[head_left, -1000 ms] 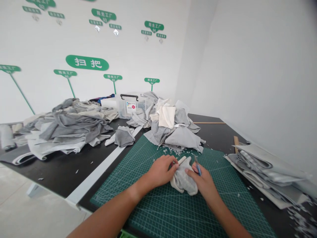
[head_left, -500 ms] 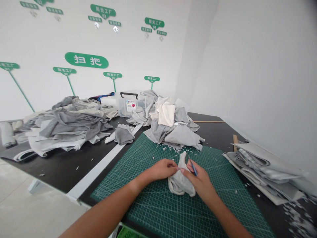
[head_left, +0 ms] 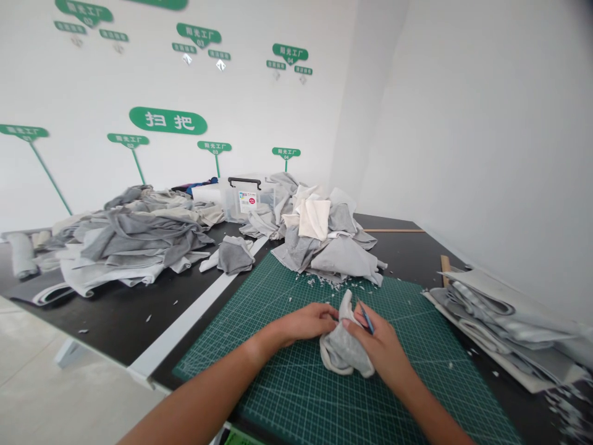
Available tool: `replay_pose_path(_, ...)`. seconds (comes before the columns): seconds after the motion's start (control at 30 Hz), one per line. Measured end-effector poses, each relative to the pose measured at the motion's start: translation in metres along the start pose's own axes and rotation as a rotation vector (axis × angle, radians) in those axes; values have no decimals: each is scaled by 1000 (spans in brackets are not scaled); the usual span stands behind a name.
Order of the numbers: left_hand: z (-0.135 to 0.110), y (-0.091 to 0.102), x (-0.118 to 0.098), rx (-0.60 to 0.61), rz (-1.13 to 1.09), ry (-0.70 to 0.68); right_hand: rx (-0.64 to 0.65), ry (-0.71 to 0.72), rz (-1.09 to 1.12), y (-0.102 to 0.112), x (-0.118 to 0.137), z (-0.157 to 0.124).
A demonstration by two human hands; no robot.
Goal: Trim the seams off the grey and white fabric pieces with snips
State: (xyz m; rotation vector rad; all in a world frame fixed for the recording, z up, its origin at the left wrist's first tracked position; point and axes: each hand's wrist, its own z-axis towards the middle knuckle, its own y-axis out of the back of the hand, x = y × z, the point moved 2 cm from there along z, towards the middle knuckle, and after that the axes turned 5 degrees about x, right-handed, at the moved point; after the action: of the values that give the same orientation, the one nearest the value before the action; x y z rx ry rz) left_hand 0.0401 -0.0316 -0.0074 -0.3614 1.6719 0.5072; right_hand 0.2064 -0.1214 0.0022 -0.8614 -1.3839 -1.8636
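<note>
A small grey and off-white cloth piece (head_left: 346,349) is bunched up just above the green cutting mat (head_left: 278,346), one narrow end pointing up. My left hand (head_left: 311,322) pinches its left edge with thumb and fingertips. On the other side my right hand (head_left: 377,334) is closed, thumb pressing on the cloth. That same hand holds a slim blue tool (head_left: 366,319) with a thin pointed metal tip, its exact kind too small to make out. Behind the hands, a heap of grey and cream cloth pieces (head_left: 340,256) lies on the mat's far part.
Pale scraps (head_left: 336,284) litter the mat before the heap. A larger cloth pile (head_left: 139,238) covers the black table (head_left: 115,321) at left, near a clear plastic box (head_left: 234,207). Folded fabric (head_left: 509,327) is stacked at right, with more scraps (head_left: 572,411) beside it.
The whole view has shifted slightly, so the scene sits a little lower and further right. Both hands keep hold of the cloth, and the blue tool is still in my right hand.
</note>
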Motion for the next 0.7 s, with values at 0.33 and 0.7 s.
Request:
replay_pose_path(0.33, 10, 3, 8, -184, -98, -86, -52, -40, -26, 2, -3, 3)
replay_pose_path(0.7, 13, 14, 13, -350, 81, -85, -90, -48, -40, 3, -9, 4)
